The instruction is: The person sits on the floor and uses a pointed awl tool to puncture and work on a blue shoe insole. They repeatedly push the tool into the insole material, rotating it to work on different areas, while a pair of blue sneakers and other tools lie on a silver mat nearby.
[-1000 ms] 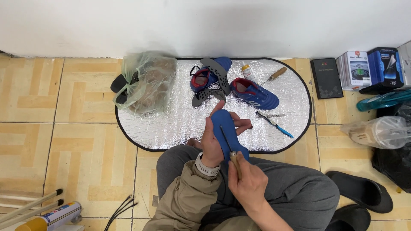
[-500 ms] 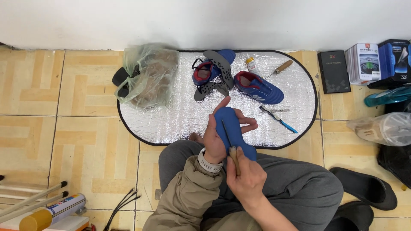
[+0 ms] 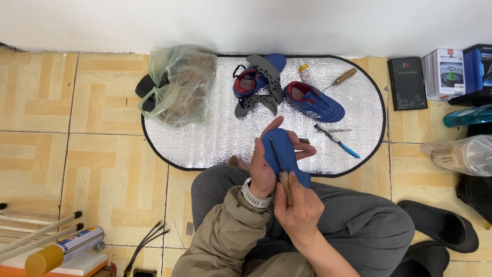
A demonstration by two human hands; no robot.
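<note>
While hands work insole [image 3: 281, 149], shoes [image 3: 312, 101] beyond.

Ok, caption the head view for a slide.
Left hand holds a blue insole; right hand presses an awl on it, above a silver mat.

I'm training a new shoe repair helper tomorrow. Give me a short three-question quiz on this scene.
1. True or false: the left hand holds the blue foam insole.
2. Which hand has its grip on the wooden-handled awl?
A. left
B. right
C. neither
3. Fill in: the two blue sports shoes lie on the ____ oval foil mat.

Key:
1. True.
2. B: the right hand holds the handle, and the thin metal tip lies against the insole.
3. Silver.
</note>
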